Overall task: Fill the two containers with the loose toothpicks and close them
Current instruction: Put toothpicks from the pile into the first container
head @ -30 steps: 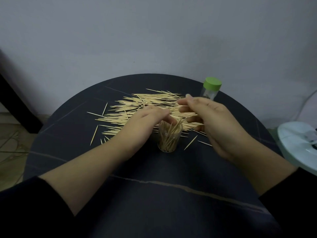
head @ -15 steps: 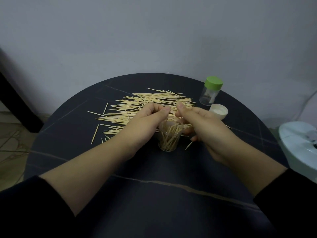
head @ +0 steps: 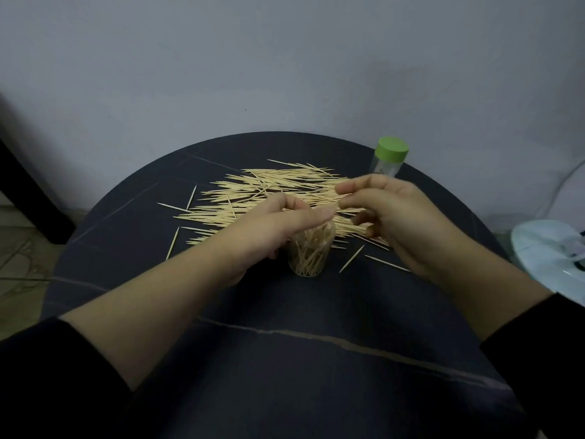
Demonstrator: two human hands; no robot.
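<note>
Under both hands, the round dark table (head: 285, 359) looks like smooth matt stone with pale veins. Beyond the left hand (head: 272, 229) and right hand (head: 395, 217), the thin pale toothpicks (head: 269, 191) are bare, unpolished wood. Between the hands, the small clear container (head: 308, 258) is glossy plastic. Beyond the right hand, the clear jar with a green lid (head: 387, 158) is also plastic, its lid smooth. Behind the wrists, the black sleeves (head: 47, 375) are matt cloth

Open container (head: 311, 255) upright — toothpicks (head: 269, 198) scattered behind.
</note>
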